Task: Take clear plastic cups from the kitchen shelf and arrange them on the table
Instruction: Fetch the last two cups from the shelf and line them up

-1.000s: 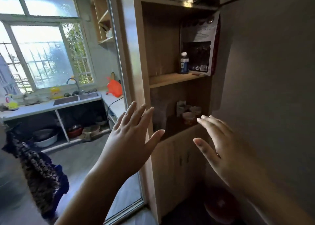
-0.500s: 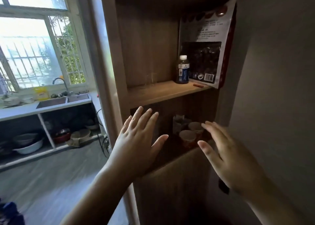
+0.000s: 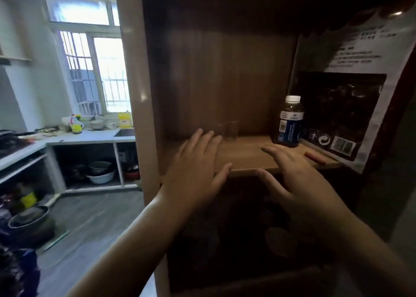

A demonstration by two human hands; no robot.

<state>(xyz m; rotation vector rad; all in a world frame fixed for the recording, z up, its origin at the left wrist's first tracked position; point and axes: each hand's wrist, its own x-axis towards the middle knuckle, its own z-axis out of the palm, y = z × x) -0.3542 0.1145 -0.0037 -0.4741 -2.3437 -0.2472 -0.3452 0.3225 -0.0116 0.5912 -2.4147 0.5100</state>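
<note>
A clear plastic cup (image 3: 231, 130), faint against the dark wood, stands upright near the back of the wooden shelf (image 3: 245, 159). My left hand (image 3: 198, 170) is open with fingers spread, reaching over the shelf's front edge, its fingertips just left of the cup and short of it. My right hand (image 3: 290, 179) is open too, palm down over the shelf's front edge, to the right of the cup. Neither hand holds anything.
A small dark bottle with a white cap (image 3: 289, 122) stands at the shelf's right, in front of a large printed bag (image 3: 351, 98). A small red stick (image 3: 315, 157) lies by the edge. The lower shelf is dark. Kitchen counter (image 3: 85, 137) and window lie left.
My view has closed in on the shelf. Both hands have risen from the lower shelf level up to the middle shelf, nearer the clear cup.
</note>
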